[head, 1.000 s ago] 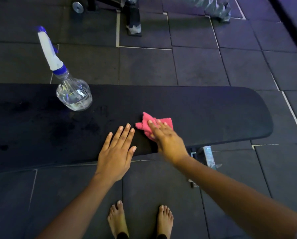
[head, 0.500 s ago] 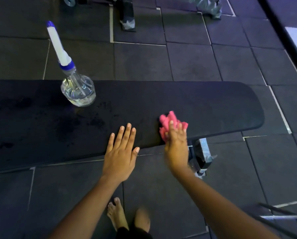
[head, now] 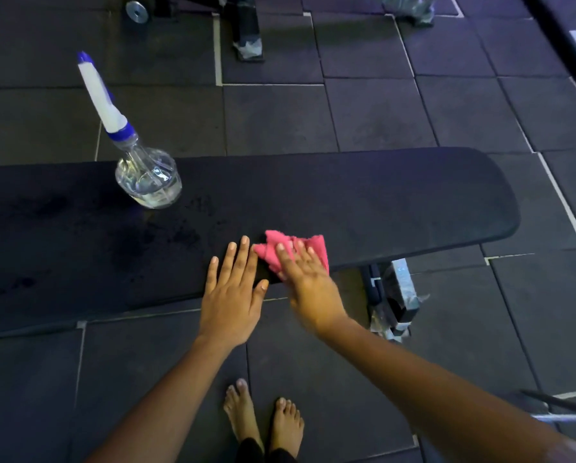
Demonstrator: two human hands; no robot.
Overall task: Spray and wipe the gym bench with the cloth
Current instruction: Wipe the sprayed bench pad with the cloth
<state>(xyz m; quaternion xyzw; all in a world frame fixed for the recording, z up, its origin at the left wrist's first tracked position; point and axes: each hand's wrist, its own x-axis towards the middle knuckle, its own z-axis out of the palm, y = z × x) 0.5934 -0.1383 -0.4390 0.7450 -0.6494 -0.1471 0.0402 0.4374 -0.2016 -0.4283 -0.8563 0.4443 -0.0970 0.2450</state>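
Observation:
The black padded gym bench (head: pixel 380 202) runs across the view from left to right. My right hand (head: pixel 308 279) presses a crumpled pink cloth (head: pixel 316 247) flat against the bench's near edge, fingers straight on top of it. Just left of it, my left hand (head: pixel 233 292) rests flat on the pad with fingers spread and straight, holding nothing. A clear spray bottle (head: pixel 146 177) with a white and blue nozzle stands upright on the bench at the far left side. Dark wet specks mark the pad between the bottle and my hands.
The bench's metal leg (head: pixel 397 295) stands under the pad to the right of my hands. My bare feet (head: pixel 263 419) are on the dark rubber floor tiles. Gym equipment bases (head: pixel 246 31) sit on the floor beyond the bench.
My right hand has slid the pink cloth back to the left along the near edge, close to my left hand. The left hand has stayed in place.

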